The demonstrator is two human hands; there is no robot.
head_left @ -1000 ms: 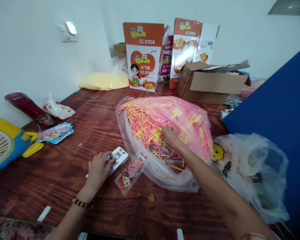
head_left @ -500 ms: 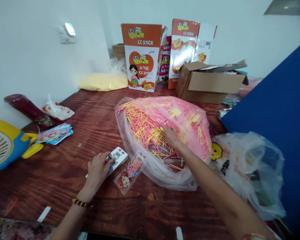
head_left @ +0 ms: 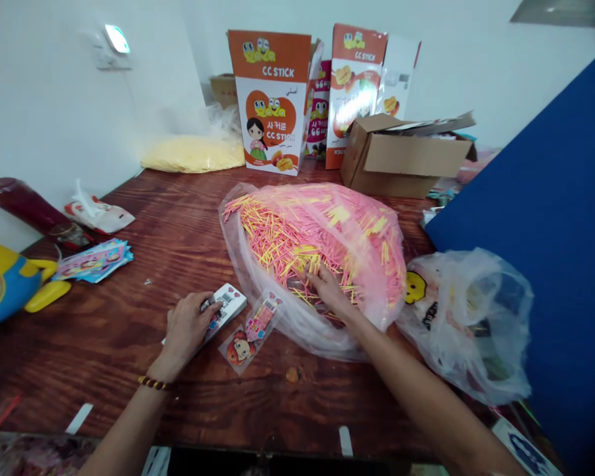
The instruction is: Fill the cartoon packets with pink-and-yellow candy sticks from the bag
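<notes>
A large clear plastic bag [head_left: 297, 334] lies open on the table, full of thin pink and yellow sticks [head_left: 272, 235]. My right hand [head_left: 328, 291] is inside its mouth, fingers curled around a few of the sticks near the front. How many it holds is hidden. To the left, my left hand [head_left: 187, 324] grips a stack of white printed cards [head_left: 231, 303], thumb on top and the other fingers over its left side. Between the stack and the bag lies a clear packet [head_left: 242, 345] with a cartoon figure printed on it.
Behind the bag stand an orange-and-white carton [head_left: 270, 99] and an open brown cardboard box [head_left: 406, 158]. A crumpled plastic bag [head_left: 476, 317] sits at the right by a blue panel [head_left: 540, 198]. At the left are blue printed wrappers [head_left: 96, 261], a tissue pack [head_left: 102, 217] and a yellow-and-blue fan [head_left: 10, 284].
My right hand has drawn back through the sticks toward the bag's near edge. My left hand stays on the card stack. The whole view has shifted slightly.
</notes>
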